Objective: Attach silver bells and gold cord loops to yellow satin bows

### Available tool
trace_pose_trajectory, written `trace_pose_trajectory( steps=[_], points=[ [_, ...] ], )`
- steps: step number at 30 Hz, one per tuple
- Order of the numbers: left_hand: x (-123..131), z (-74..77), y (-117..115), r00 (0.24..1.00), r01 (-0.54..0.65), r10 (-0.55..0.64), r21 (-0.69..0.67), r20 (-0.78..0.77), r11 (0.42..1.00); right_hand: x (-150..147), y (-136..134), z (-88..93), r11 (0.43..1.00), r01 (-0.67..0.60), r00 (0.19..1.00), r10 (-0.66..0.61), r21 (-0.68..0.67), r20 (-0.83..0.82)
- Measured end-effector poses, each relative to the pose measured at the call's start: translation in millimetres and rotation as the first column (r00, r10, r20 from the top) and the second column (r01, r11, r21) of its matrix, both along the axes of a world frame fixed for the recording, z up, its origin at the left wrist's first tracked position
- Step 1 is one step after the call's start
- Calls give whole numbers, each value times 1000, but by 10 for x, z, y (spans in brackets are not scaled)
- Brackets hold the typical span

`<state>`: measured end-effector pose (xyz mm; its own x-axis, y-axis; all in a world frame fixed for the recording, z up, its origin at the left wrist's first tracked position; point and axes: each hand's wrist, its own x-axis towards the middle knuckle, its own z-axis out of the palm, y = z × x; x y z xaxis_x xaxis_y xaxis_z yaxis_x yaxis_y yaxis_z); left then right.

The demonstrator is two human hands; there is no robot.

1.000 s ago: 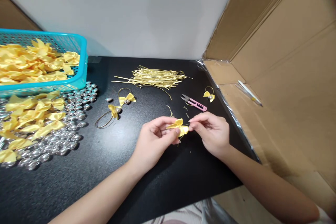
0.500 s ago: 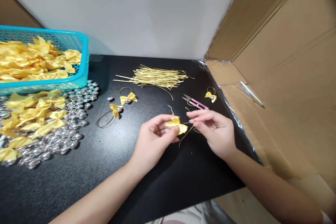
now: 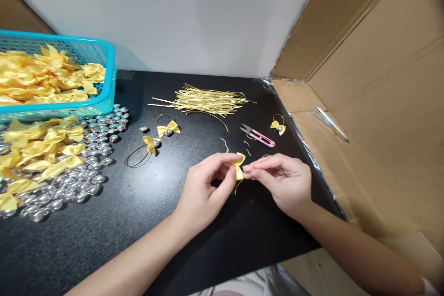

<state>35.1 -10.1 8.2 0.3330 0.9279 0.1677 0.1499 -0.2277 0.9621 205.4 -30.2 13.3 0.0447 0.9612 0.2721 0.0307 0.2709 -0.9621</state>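
My left hand [image 3: 204,189] pinches a small yellow ribbon bow [image 3: 239,166] between thumb and fingers, just above the black table [image 3: 114,212]. My right hand [image 3: 282,182] meets it from the right, fingertips pressed together on a thin gold wire [image 3: 238,186] at the bow's edge. The wire's short tail hangs below the bow. Pink snips [image 3: 258,135] lie a little beyond my right hand.
A bundle of gold wires [image 3: 204,100] lies at the back. Three finished bows with wire loops [image 3: 167,128] [image 3: 147,148] [image 3: 278,125] rest on the table. A teal basket of bows [image 3: 52,81], loose bows on silver beads [image 3: 58,162], and an open cardboard box [image 3: 364,115] flank the table.
The bow has turned from flat to edge-on between my fingers. My right hand moved back in against it, and the long wire tail has shortened.
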Motion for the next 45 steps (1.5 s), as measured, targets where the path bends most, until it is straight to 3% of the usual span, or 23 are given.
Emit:
trace_pose_trajectory(
  steps=[4,13,18,22,28,36,45],
  points=[
    [2,-15,-1,1000,15,-15,26,-1,1000,4,7,-22,998,44,995,-47,40,83],
    [-17,-30,-6,1000,28,-27,-54,17,998,-34,58,-64,982,56,995,-69,-179,-68],
    [-148,-33,-14,972,17,-17,-2,-234,1000,-54,76,-131,963,47,998,-56,-266,-24],
    [-287,-60,-84,906,63,-8,117,-422,991,-113,55,-193,979,50,991,-24,-197,133],
    [-330,-111,-113,879,127,-13,207,-477,970,-160,41,-234,995,-96,943,88,6,321],
    [-328,-166,-115,861,97,43,246,-507,964,-98,79,-221,975,-216,883,218,-52,415],
    [-326,-179,-119,856,64,59,218,-513,974,-106,106,-186,977,-205,874,209,-57,438]
  ],
)
